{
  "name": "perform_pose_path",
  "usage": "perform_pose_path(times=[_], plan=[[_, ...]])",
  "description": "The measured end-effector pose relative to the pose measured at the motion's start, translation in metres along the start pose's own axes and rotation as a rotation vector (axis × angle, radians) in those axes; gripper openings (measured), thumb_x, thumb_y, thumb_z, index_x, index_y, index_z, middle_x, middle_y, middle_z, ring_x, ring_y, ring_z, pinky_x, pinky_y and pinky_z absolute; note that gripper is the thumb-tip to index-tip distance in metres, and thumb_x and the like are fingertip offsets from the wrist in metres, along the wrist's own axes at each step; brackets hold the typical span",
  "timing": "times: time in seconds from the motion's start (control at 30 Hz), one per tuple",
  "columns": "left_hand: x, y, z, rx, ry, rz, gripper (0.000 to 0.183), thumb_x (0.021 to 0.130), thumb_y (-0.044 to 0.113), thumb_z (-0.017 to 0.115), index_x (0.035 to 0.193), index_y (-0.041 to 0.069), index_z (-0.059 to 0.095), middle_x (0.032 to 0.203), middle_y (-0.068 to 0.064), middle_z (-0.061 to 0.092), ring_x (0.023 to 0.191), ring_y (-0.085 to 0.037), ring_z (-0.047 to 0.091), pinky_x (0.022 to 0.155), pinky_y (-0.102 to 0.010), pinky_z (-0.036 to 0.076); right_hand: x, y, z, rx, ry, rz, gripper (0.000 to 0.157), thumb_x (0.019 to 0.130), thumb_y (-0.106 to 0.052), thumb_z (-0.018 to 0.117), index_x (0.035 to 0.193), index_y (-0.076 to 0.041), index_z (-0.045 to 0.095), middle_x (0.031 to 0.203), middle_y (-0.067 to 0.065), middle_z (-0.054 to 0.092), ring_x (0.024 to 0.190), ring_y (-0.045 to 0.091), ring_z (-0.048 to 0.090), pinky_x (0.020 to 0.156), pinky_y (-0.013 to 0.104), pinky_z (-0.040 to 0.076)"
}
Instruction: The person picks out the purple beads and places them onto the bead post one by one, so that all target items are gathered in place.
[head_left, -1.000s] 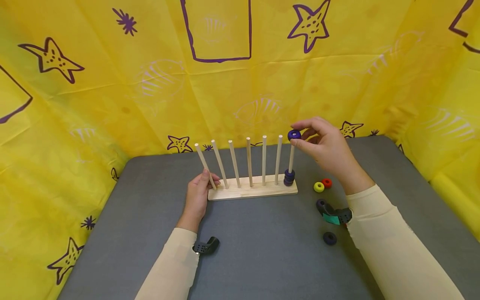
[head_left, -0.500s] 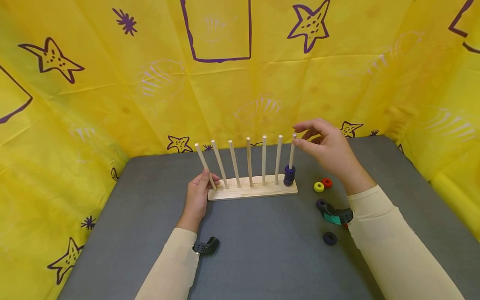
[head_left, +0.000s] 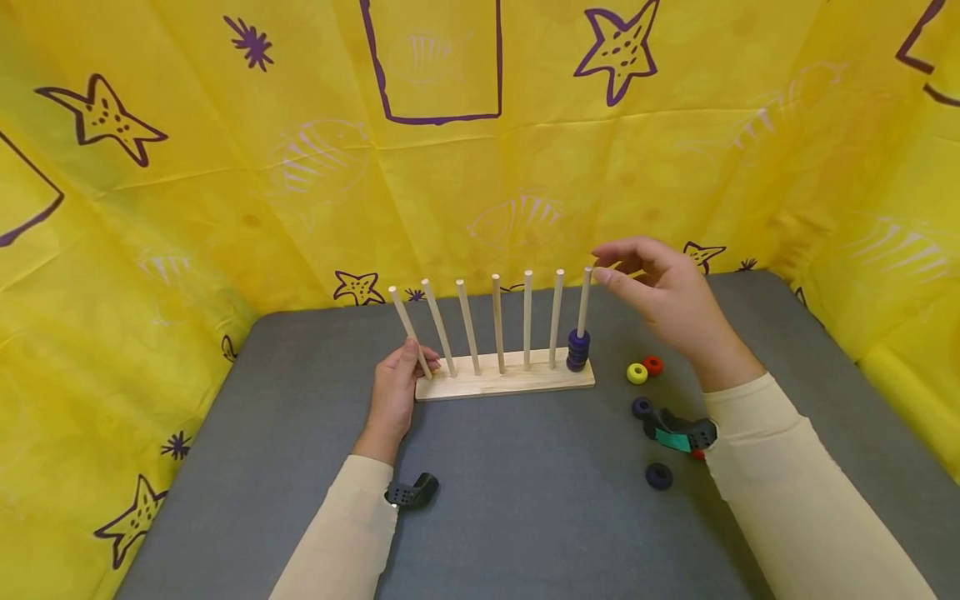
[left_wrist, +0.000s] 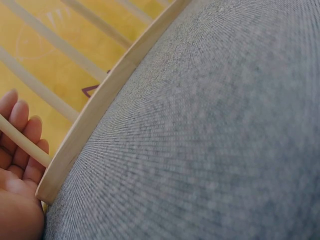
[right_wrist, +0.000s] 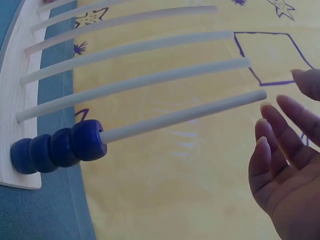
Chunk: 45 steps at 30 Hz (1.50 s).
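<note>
A wooden peg rack (head_left: 487,383) with several upright pegs stands on the grey table. Around its leftmost peg, low near the base, is my left hand (head_left: 397,379), thumb in front and fingers behind; in the left wrist view those fingers (left_wrist: 20,120) curve behind the peg. Several dark blue beads (right_wrist: 87,140) are stacked at the foot of the rightmost peg (right_wrist: 185,116). Beside that peg's tip, my right hand (head_left: 663,287) holds nothing, its fingers loosely bent and parted. The right wrist view shows the fingertips just off the peg's end.
On the table right of the rack lie a yellow bead (head_left: 637,373) and a red bead (head_left: 653,365) side by side. Nearer are two dark blue beads, one (head_left: 642,407) by the right wrist camera (head_left: 678,431), and another red bead (head_left: 699,454) partly hidden. A yellow cloth (head_left: 450,183) hangs behind.
My right hand has let go of a blue bead at the rightmost peg's top; it dropped onto the stack. The hand then drew slightly right. My left hand stayed put.
</note>
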<state>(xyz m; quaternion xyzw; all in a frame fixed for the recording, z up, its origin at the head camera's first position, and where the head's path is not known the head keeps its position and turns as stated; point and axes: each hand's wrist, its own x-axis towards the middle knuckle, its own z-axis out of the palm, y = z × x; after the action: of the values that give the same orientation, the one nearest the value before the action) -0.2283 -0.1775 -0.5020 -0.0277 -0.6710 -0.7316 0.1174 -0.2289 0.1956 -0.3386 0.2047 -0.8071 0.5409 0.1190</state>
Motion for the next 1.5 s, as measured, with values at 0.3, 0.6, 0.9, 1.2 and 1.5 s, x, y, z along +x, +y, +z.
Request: perform_pose_path(times=[0.3, 0.6, 0.9, 1.2, 1.5], plan=[[0.001, 0.001, 0.001, 0.008, 0.002, 0.001, 0.055, 0.119, 0.033, 0.05, 0.103, -0.016, 0.07, 0.093, -0.016, 0.071, 0.09, -0.023, 0.07, 0.09, -0.031, 0.055, -0.009, 0.003, -0.004, 0.077, -0.021, -0.026, 0.026, 0.112, -0.013, 0.065, 0.132, 0.002, 0.072, 0.118, 0.007, 0.073, 0.104, 0.026, 0.066, 0.089, 0.026, 0.054], [0.001, 0.001, 0.001, 0.011, -0.001, 0.008, 0.059, 0.119, 0.036, 0.049, 0.102, -0.017, 0.069, 0.092, -0.016, 0.072, 0.089, -0.021, 0.069, 0.089, -0.031, 0.055, -0.02, 0.012, -0.011, 0.212, -0.039, -0.066, 0.029, 0.117, -0.011, 0.05, 0.13, 0.003, 0.073, 0.121, 0.018, 0.073, 0.106, 0.028, 0.067, 0.086, 0.029, 0.056], [0.001, 0.001, 0.001, -0.001, 0.004, 0.002, 0.056, 0.119, 0.031, 0.048, 0.103, -0.018, 0.068, 0.093, -0.017, 0.072, 0.09, -0.021, 0.069, 0.089, -0.031, 0.055, -0.046, 0.033, -0.018, 0.185, -0.094, -0.04, 0.038, 0.12, -0.012, 0.038, 0.136, 0.004, 0.068, 0.125, 0.019, 0.071, 0.11, 0.027, 0.067, 0.089, 0.026, 0.056], [-0.001, 0.0, 0.001, 0.004, 0.001, 0.002, 0.055, 0.119, 0.032, 0.05, 0.103, -0.017, 0.069, 0.095, -0.02, 0.071, 0.09, -0.022, 0.069, 0.089, -0.031, 0.055, -0.067, 0.061, -0.024, 0.191, -0.113, -0.016, 0.037, 0.12, -0.011, 0.038, 0.136, 0.001, 0.069, 0.122, 0.016, 0.073, 0.105, 0.024, 0.07, 0.089, 0.026, 0.057], [-0.001, 0.001, 0.001, 0.014, -0.001, 0.003, 0.056, 0.119, 0.033, 0.049, 0.103, -0.016, 0.069, 0.093, -0.015, 0.071, 0.09, -0.021, 0.069, 0.09, -0.03, 0.055, -0.087, 0.084, -0.035, 0.152, -0.14, 0.006, 0.035, 0.118, -0.006, 0.038, 0.138, 0.001, 0.067, 0.123, 0.013, 0.075, 0.105, 0.023, 0.072, 0.09, 0.025, 0.057]])
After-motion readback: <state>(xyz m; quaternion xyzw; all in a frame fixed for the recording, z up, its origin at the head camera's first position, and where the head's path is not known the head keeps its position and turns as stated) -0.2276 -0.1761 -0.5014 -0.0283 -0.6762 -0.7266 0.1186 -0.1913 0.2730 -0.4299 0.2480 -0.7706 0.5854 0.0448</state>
